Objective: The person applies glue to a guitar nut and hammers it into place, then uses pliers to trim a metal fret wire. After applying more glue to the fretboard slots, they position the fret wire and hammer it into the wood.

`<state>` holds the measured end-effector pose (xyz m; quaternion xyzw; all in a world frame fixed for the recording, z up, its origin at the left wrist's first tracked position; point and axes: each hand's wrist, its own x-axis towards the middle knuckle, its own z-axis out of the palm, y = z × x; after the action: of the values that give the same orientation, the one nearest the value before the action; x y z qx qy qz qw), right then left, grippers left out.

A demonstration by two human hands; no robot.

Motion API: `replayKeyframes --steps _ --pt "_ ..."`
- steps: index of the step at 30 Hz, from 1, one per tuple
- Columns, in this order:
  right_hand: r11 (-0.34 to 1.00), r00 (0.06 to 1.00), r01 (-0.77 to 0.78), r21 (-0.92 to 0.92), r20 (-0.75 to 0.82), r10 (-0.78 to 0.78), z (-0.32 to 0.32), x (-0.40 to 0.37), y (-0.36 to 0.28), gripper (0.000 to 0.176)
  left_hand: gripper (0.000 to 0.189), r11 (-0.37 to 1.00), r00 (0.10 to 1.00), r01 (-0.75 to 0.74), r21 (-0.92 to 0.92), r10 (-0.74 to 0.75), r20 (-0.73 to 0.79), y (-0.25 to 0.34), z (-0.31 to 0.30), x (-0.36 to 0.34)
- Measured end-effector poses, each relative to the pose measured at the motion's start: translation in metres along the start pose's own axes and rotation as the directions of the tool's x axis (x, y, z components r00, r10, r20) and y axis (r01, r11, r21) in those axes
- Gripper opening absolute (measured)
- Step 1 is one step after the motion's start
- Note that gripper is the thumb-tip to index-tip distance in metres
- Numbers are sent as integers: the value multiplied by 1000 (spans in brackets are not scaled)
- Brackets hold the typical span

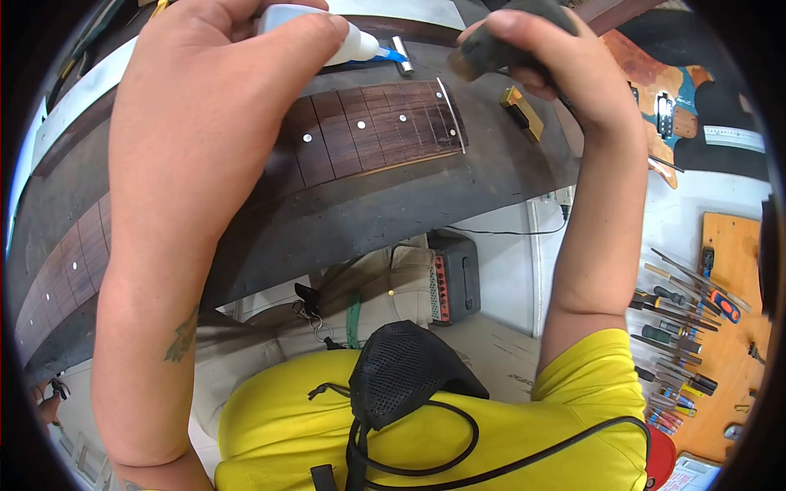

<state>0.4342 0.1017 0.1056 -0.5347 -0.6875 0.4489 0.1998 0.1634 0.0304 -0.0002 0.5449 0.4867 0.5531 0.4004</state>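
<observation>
My left hand [205, 90] is closed around a white squeeze bottle [354, 45] with a blue tip, which points right toward a small metal cylinder [402, 56] on the dark bench mat. My right hand [565, 49] grips a dark, thick object [512, 45] with a brownish, blurred end; its kind cannot be made out. Below both hands lies a dark wooden fretboard [348, 139] with white dot inlays and cut slots. One thin fret wire [451, 114] stands across its right end. My left wrist and forearm hide part of the board.
A brass-coloured block [521, 113] lies on the bench [344, 217] right of the fretboard. Farther right are a guitar body [655, 98] and a ruler [735, 137]. A wooden rack [720, 360] of files and screwdrivers stands lower right. A dark-and-red case [458, 278] sits under the bench edge.
</observation>
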Motion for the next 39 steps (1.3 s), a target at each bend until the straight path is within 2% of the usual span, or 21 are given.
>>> replayKeyframes --steps 1,2,3,6,7,9,12,17,19,22,27,39 --pt "988 998 -61 139 24 58 -7 -3 0 35 27 995 999 -38 96 36 18 1 1 0" --pt "997 906 -20 79 -419 51 27 -1 5 31 27 993 999 -43 109 41 20 3 3 0" --pt "996 905 -14 92 -423 52 20 -5 12 31 27 990 1000 -25 142 22 20 6 6 -1" --pt "966 960 162 203 -259 -106 -5 -21 26 30 27 980 999 -9 198 1 41 11 11 -1" --pt "965 958 162 207 -266 -104 -7 -23 30 30 28 977 999 1 214 -11 46 11 11 -1" --pt "987 940 91 -135 -316 -130 -11 -26 37 47 28 976 999 7 219 -18 48 10 11 0" --pt "978 963 98 -185 -231 -141 -26 -40 41 52 29 973 999 7 232 -18 46 7 10 1" --pt "979 951 103 -177 -271 -149 -26 -55 40 56 29 963 999 -24 267 13 41 18 17 -3" --pt "977 946 100 -187 -287 -151 -26 -59 38 58 30 977 993 -27 212 2 116 44 26 -12" --pt "979 946 99 -177 -287 -148 -24 -62 35 61 29 948 997 -50 313 28 73 8 9 1" --pt "967 943 123 -222 -278 -184 -23 -63 34 62 30 952 998 -41 304 26 52 8 10 0" --pt "969 944 99 -227 -285 -163 -21 -65 33 62 32 953 999 -42 300 30 43 9 10 -4"
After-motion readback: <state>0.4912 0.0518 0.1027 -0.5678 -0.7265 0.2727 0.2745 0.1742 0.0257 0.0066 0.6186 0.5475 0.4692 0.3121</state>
